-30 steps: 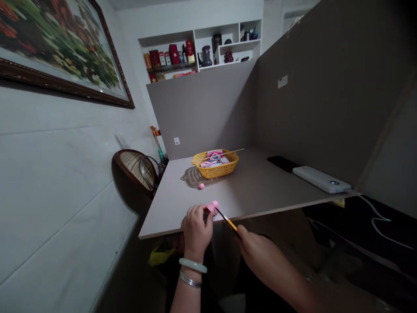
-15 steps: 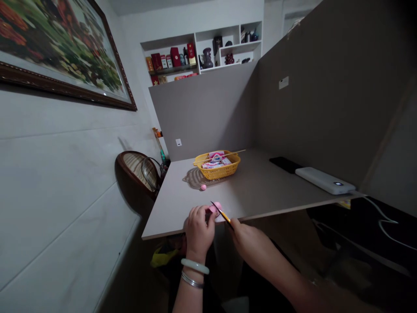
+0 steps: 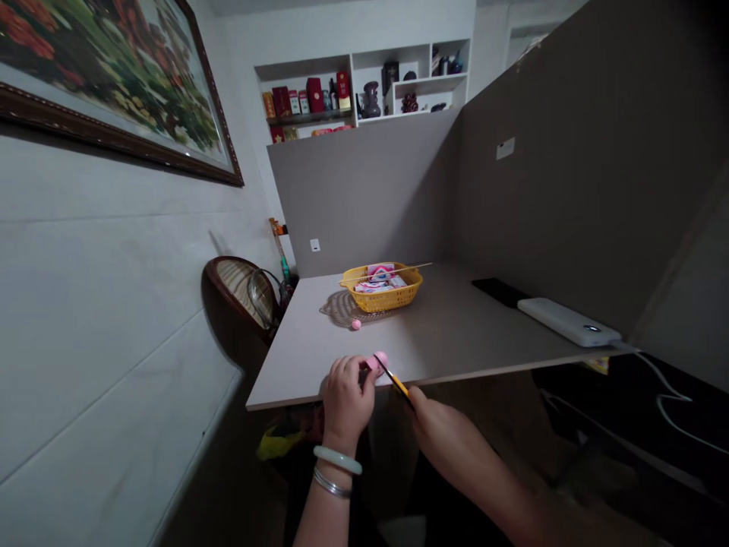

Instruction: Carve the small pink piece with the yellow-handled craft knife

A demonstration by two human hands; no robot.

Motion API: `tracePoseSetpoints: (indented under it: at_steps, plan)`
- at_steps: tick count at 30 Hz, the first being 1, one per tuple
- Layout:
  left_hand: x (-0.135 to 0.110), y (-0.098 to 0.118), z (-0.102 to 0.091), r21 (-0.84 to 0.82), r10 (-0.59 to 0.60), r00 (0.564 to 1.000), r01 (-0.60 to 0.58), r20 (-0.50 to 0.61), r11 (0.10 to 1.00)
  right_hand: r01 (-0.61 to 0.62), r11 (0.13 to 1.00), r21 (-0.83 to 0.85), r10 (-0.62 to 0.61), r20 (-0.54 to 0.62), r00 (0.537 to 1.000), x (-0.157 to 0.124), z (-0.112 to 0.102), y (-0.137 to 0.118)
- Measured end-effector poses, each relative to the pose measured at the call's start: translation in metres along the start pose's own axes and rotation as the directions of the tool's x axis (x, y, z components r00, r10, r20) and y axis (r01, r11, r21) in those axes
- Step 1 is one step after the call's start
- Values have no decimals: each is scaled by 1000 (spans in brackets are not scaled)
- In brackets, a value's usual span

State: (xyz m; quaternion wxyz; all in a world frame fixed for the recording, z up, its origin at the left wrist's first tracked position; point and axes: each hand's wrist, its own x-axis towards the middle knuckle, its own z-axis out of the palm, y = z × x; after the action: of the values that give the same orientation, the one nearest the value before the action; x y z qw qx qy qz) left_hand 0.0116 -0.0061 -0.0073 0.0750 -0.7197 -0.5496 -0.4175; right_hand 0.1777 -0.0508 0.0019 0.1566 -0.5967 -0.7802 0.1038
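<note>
My left hand (image 3: 348, 393) rests at the table's front edge, thumb and fingers pinched on a soft-looking pink lump (image 3: 381, 357), perhaps clay. From the right, my right hand (image 3: 436, 416) grips a thin tool (image 3: 400, 385) with a dark narrow end and a yellow handle. The tool's dark end lies across the pink lump; whether it cuts in or only touches, I cannot tell. Farther back on the table sits a small pink ball (image 3: 356, 324), apart from both hands.
A yellow plastic basket (image 3: 387, 301) holding printed packets stands behind the ball, a thin stick (image 3: 411, 267) laid across it. At the right are a dark flat object (image 3: 495, 289) and a white power bank (image 3: 563, 320) with a cable. Grey panels (image 3: 364, 205) bound the table (image 3: 307, 342).
The tool's dark tip has drawn back slightly towards me over the pink lump. My left hand keeps its pinch. The whole view has shifted a little.
</note>
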Motion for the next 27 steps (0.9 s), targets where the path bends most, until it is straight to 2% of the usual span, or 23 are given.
tracePoseSetpoints:
  at_steps: [4, 10, 16, 22, 27]
  plan:
    - [-1, -1, 1, 11, 9, 1000, -9, -10, 1000, -13, 1000, 1, 13, 19, 1000, -8, -2, 1]
    - [1, 0, 0, 6, -3, 1000, 3, -20, 1000, 11, 998, -59, -10, 12, 1000, 14, -6, -9]
    - [0, 1, -2, 3, 5, 1000, -5, -2, 1000, -29, 999, 21, 28, 24, 999, -4, 0, -2]
    - [0, -1, 0, 3, 4, 1000, -4, -27, 1000, 6, 998, -60, -5, 3, 1000, 14, -4, -7]
    - [0, 0, 0, 8, -1, 1000, 1, -1, 1000, 1, 1000, -5, -1, 2, 1000, -1, 3, 0]
